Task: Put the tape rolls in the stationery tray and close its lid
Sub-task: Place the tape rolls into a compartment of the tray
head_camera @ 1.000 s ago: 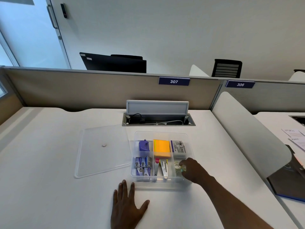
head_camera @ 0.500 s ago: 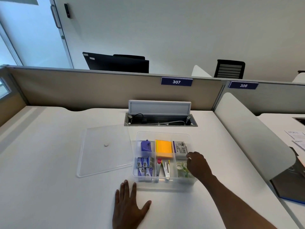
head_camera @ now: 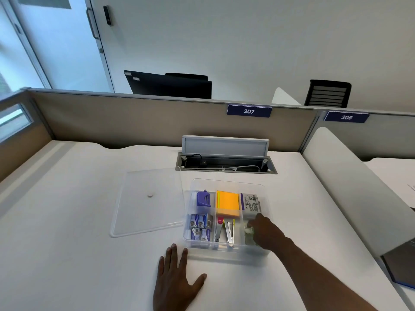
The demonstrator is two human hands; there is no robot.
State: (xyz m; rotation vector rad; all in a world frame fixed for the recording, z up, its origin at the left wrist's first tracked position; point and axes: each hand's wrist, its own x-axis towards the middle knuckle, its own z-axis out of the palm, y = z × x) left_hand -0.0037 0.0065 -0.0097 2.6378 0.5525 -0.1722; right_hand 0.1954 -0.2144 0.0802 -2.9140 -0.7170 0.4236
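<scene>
1. My right hand (head_camera: 266, 232) reaches into the clear stationery tray (head_camera: 226, 251), fingers curled on a tape roll (head_camera: 249, 230) in its near-right compartment.
2. Other compartments hold staple boxes (head_camera: 200, 226), orange sticky notes (head_camera: 228, 203) and a purple sharpener (head_camera: 204, 198).
3. My left hand (head_camera: 176, 286) lies flat and empty on the desk (head_camera: 67, 254); the lid (head_camera: 148, 202) rests off, left of the tray.

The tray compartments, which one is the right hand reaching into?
The front right compartment of the clear tray, nearest the person. The right hand covers it; the other five lie open to view, holding staple boxes, sticky notes and the like.
</scene>
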